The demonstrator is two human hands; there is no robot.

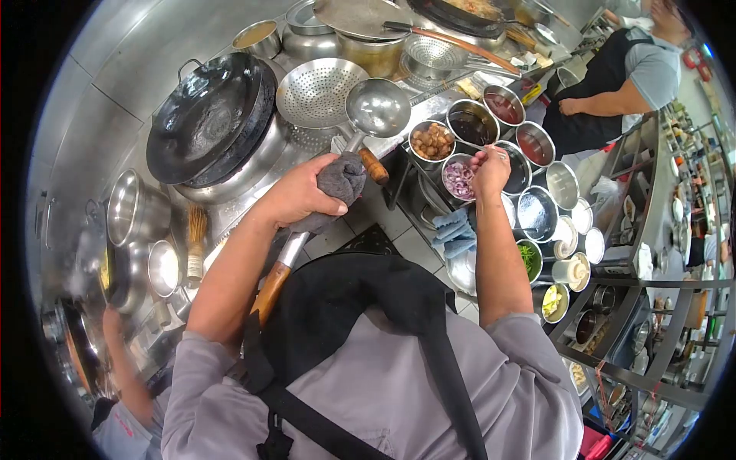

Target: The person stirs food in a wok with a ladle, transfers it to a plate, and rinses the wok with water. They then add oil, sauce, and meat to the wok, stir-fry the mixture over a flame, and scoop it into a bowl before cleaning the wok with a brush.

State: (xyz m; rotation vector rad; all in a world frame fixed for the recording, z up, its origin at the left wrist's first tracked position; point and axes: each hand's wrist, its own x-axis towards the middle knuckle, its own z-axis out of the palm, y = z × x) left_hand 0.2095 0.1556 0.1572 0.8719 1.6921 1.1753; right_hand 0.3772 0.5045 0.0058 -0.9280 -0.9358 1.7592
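Note:
My left hand [310,188] is closed round a dark grey cloth [342,179], beside the handles of a metal ladle [378,107] and a perforated strainer [322,92]. At the right, my right hand [491,170] is over the metal pots, with its fingers bent together near the rim of a pot of dark liquid [472,124]; what they hold, if anything, is too small to make out. Just left of it is a pot of chopped purple onion [458,179], and above that a pot of brown chunks [432,141].
A black wok [211,115] sits on the stove at the left, near a bamboo brush [197,234] and a steel pot [138,207]. Several seasoning pots stand at the right. One person [613,92] stands at the upper right; another person's arm [126,368] shows at the lower left.

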